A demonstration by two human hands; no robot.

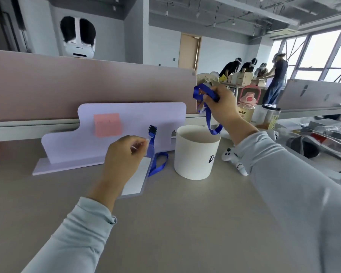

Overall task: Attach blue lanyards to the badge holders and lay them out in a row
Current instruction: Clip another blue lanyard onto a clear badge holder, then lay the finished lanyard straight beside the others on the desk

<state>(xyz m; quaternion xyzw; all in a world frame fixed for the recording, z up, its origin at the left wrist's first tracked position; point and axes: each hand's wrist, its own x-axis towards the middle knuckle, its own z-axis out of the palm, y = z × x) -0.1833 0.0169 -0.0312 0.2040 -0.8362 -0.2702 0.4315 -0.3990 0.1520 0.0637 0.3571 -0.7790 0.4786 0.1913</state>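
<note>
We see the left hand covering much of the badge holder flat on the tabletop, long axis running away from us; fingers pinched on its blurred clip. Right hand closed on bunched blue lanyards, a loop dangling above the white tub.

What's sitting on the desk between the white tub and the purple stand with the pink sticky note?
In the head view, a badge holder with a blue lanyard lies between the white tub and the purple stand; the left hand holds its clip end.
</note>
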